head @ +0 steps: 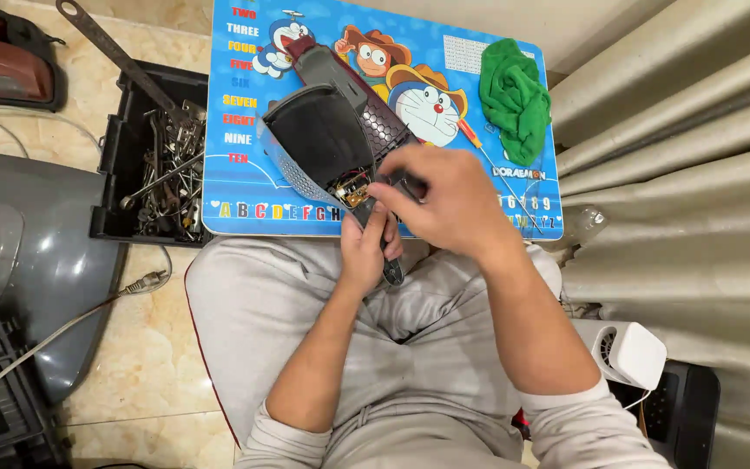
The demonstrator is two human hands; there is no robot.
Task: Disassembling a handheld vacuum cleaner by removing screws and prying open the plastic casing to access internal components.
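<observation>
Opened appliance [323, 139], dark plastic shell with perforated metal rim, rests tilted on the blue desk [245, 187], its handle end overhanging the lap; judged light, stiff, fragile at the exposed wiring [353, 193], best held by the handle; left hand [365, 247] grips that handle from below; right hand [440, 201] pinches at the wiring; desk low and flat, green cloth [514, 95] on it; tool tray [154, 161] on the tiled floor [145, 347].
</observation>
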